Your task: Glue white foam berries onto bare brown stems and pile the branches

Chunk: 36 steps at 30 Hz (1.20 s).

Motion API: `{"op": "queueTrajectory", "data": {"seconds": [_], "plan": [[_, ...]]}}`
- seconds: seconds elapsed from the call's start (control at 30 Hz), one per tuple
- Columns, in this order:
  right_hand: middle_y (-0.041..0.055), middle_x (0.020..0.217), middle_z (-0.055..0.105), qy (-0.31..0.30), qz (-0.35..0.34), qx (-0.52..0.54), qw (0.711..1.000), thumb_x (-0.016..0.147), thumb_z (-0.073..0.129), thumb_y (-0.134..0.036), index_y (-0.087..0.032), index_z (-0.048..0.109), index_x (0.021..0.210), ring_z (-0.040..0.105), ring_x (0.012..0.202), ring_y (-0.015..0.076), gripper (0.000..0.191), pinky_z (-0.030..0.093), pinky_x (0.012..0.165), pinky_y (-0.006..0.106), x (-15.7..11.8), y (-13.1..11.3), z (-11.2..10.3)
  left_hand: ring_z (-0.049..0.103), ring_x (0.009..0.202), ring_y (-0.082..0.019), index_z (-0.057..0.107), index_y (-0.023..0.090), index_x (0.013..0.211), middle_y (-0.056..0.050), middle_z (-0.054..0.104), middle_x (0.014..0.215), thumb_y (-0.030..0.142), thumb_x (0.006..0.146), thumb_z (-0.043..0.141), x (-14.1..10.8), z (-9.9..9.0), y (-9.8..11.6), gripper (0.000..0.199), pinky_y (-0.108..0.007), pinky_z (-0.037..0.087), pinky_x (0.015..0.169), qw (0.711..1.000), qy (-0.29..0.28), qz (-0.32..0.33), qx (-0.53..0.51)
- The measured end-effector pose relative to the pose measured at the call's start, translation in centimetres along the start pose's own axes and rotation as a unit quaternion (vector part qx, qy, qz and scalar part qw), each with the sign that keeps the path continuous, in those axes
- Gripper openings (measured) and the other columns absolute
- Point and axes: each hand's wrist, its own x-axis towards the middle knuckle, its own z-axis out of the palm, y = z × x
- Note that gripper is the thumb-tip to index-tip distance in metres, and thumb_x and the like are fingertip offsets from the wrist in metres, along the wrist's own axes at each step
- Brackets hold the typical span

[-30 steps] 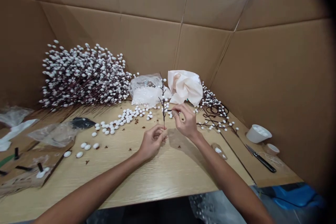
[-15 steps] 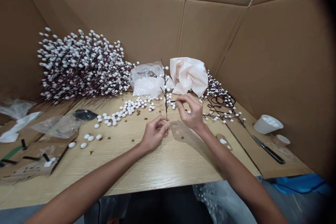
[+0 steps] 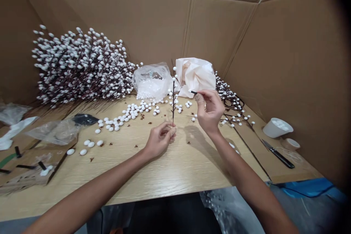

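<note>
My left hand (image 3: 159, 138) pinches the lower stem of a thin dark brown artificial twig (image 3: 173, 99), held upright above the table. Short side shoots run up it, and a few white berries sit near its top. To the right, apart from the twig, my right hand (image 3: 210, 111) grips a short black stick (image 3: 193, 92) with a small white tip pointing left. Behind the hands, loose white egg-shaped berries (image 3: 133, 111) lie spread over the table.
A big pile of finished-looking white-berry stems (image 3: 82, 65) lies at back left, beside a clear plastic bag (image 3: 153, 80) and crumpled white paper (image 3: 196, 75). On the right are a white cup (image 3: 272, 127) and a knife (image 3: 279, 154). Cardboard with black sticks (image 3: 26, 167) lies left.
My right hand has drawn the black stick away from the twig, to the right and slightly up. My left hand still grips the twig, which appears turned.
</note>
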Motion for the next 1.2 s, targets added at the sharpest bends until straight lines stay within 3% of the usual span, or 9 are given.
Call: {"op": "queueTrajectory", "data": {"seconds": [0.1,0.27,0.47,0.73,1.2], "plan": [[0.0037,0.083,0.058,0.022,0.018,0.016,0.999,0.084,0.055,-0.016,-0.020,0.062,0.087,0.058,0.081,0.0158,0.008,0.049,0.071,0.030,0.4,0.5,-0.1,0.057,0.060,-0.011,0.058,0.014,0.096,-0.002,0.060,0.067,0.037,0.084,0.057,-0.1,-0.1,-0.1,0.026,-0.023,0.050,0.058,1.000,-0.013,0.015,0.011],[0.0041,0.084,0.057,0.063,0.111,0.056,0.990,0.085,0.055,-0.020,-0.019,0.060,0.089,0.059,0.080,0.0146,0.007,0.051,0.072,0.029,0.9,1.7,-0.2,0.058,0.061,-0.011,0.057,0.015,0.097,-0.002,0.061,0.070,0.035,0.085,0.057,0.0,-0.1,0.0,0.024,-0.022,0.049,0.058,0.999,-0.024,0.018,0.016],[0.0044,0.083,0.060,0.027,0.143,0.062,0.987,0.083,0.057,-0.023,-0.018,0.061,0.086,0.059,0.077,0.0142,0.007,0.051,0.070,0.028,0.7,2.3,0.1,0.059,0.063,-0.012,0.057,0.015,0.097,-0.002,0.061,0.071,0.037,0.085,0.056,-0.1,-0.1,-0.1,0.025,-0.024,0.051,0.059,0.999,-0.034,0.012,0.028],[0.0045,0.084,0.061,-0.038,0.126,0.055,0.990,0.083,0.056,-0.023,-0.018,0.063,0.086,0.059,0.077,0.0148,0.008,0.050,0.070,0.029,0.4,2.0,0.3,0.060,0.063,-0.012,0.058,0.015,0.094,-0.001,0.060,0.069,0.041,0.082,0.057,-0.1,0.1,0.4,0.028,-0.023,0.053,0.060,0.999,-0.028,0.002,0.028],[0.0050,0.085,0.061,-0.063,0.072,0.011,0.995,0.084,0.054,-0.016,-0.019,0.063,0.086,0.060,0.081,0.0170,0.010,0.051,0.073,0.031,0.3,1.0,0.0,0.062,0.065,-0.013,0.058,0.015,0.094,-0.001,0.061,0.068,0.039,0.084,0.056,-0.1,0.0,0.5,0.026,-0.022,0.053,0.060,0.999,-0.035,0.004,0.041]]}}
